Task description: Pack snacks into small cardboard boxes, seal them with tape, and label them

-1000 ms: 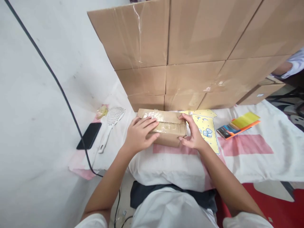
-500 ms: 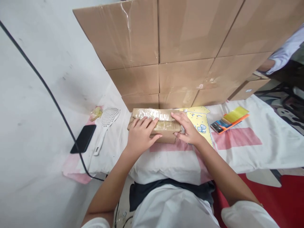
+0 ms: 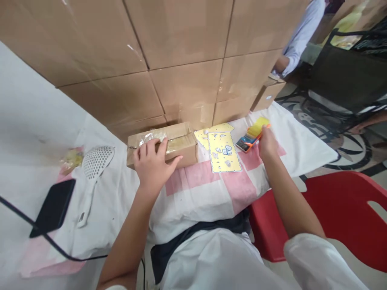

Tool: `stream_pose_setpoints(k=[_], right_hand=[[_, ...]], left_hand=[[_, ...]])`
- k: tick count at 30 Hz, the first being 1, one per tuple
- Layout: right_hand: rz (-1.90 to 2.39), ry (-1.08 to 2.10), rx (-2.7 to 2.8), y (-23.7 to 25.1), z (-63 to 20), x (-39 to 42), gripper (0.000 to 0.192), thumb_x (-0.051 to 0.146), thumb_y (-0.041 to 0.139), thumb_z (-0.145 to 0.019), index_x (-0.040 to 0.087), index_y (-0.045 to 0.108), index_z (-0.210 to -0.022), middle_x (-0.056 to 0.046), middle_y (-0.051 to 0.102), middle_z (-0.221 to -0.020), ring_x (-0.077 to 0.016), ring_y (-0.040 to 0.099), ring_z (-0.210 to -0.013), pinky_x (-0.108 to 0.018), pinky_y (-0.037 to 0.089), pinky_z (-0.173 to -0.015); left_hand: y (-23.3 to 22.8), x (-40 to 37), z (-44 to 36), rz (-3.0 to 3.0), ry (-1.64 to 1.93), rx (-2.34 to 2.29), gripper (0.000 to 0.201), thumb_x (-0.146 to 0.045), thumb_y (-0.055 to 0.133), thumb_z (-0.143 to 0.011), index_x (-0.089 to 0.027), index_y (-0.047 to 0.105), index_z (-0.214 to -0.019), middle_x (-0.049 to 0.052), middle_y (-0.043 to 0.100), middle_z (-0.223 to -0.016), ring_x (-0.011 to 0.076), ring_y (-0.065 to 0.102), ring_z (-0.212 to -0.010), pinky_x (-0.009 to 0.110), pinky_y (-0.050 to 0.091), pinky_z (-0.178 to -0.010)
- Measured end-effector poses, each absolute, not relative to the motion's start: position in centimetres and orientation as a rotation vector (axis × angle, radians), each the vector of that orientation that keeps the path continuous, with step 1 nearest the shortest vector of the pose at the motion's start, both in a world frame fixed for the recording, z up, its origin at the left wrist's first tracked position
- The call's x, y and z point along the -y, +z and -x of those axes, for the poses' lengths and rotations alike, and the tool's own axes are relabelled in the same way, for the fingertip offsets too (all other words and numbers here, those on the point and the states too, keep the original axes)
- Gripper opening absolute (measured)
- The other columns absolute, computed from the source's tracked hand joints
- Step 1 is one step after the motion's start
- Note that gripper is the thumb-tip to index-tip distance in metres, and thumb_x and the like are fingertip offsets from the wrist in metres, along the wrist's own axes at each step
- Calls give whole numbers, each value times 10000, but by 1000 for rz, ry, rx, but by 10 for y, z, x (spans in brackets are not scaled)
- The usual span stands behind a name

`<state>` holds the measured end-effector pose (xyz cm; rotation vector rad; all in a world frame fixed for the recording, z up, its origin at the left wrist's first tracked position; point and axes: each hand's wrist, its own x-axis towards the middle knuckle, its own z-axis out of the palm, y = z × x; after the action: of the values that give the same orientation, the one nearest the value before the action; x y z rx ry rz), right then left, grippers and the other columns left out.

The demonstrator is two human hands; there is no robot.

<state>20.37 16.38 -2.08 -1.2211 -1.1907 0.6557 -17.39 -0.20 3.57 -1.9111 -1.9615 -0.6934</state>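
My left hand (image 3: 153, 163) lies spread with its fingers on top of a small cardboard box (image 3: 184, 151), thumb along its front side. Clear shiny tape covers part of the box's top, and a seam runs along it. My right hand (image 3: 268, 144) is out to the right, fingers curled round the near edge of a flat orange, yellow and dark blue packet (image 3: 248, 139). The packet rests on the cloth; its kind is not clear. Between the hands lies a yellow wavy-edged card (image 3: 224, 155) with small printed drawings, and another yellow piece (image 3: 202, 137) partly beneath it.
Stacked large cartons (image 3: 187, 84) rise behind the box. On the left lie a white skimmer (image 3: 96, 165), a black phone (image 3: 56, 205) and a dangling cable (image 3: 57, 246). A red chair (image 3: 341, 205) stands at right. Another person's sleeve (image 3: 302, 40) shows beyond the cartons.
My right hand has left the box and reached right to the packet, uncovering the yellow card. My left hand stays on the box. The view has turned to the right.
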Motion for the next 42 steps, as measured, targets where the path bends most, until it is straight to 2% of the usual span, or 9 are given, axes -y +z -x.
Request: stream_pose_setpoints(k=[3,6,8,11,17,25,32,37,42], right_hand=[[1264,740,1138,-25,-199,-174,598,818,511,-861,229,610,-827,-68,657,-788,-262,672,-771,-457,604,-733],[1221,771,1208,-21,-187,-168,673,876,497,-846,218,600,-747,-26,586,-675,-193,585,-621,-364,556,-597],[1151,742,1234,-14,-175,-163,679,875,478,-862,223,556,-693,-8,532,-644,-157,512,-572,-312,489,-527],[1025,691,1264,2,-154,-161,663,840,439,-913,228,486,-663,6,450,-626,-137,432,-552,-285,403,-495],[851,507,1439,23,-133,-179,636,733,446,-988,213,373,-630,17,362,-608,-104,338,-540,-276,259,-512],[866,634,1350,-15,-136,-188,609,689,475,-999,214,390,-628,30,328,-585,-102,304,-501,-279,251,-483],[870,827,1359,-6,-135,-175,484,655,822,-743,216,626,-798,12,628,-682,-143,588,-587,-278,512,-541],[772,1087,1427,4,-129,-169,386,569,738,-880,244,643,-1065,-54,773,-964,-225,752,-884,-393,643,-820],[710,1221,1420,-2,-131,-174,423,530,714,-918,283,536,-1211,-64,763,-1133,-225,757,-962,-415,648,-865]], left_hand=[[31,0,166,1924,-874,1815,502,-501,674,-874,-268,656,-1318,160,649,-1330,416,561,-1262,611,365,-1080],[23,1,131,2285,-1045,1538,275,-411,659,-897,-278,727,-1128,108,722,-1080,320,661,-1065,504,453,-984],[17,-9,95,2603,-1135,1473,302,-390,636,-925,-270,701,-1195,91,718,-1054,268,668,-1020,439,487,-948],[14,-48,43,2722,-1496,1820,488,-425,663,-920,-185,609,-1341,131,658,-1181,242,638,-1078,391,514,-965],[12,-123,7,2529,-2011,2192,164,-339,673,-931,-201,759,-945,84,638,-1067,213,612,-1066,363,496,-972],[-8,-127,6,2642,-2511,2422,210,-387,709,-880,-199,776,-814,49,686,-869,186,623,-846,325,483,-785],[-2,-124,8,2739,-2191,2195,219,-344,694,-883,-195,758,-735,-1,518,-749,130,477,-708,295,371,-700],[5,-124,11,2663,-2266,2370,268,-328,683,-872,-177,653,-652,1,539,-733,142,507,-737,289,370,-699],[3,-130,11,2579,-2385,2436,252,-336,688,-858,-175,645,-670,-1,551,-731,139,500,-721,284,365,-681]])
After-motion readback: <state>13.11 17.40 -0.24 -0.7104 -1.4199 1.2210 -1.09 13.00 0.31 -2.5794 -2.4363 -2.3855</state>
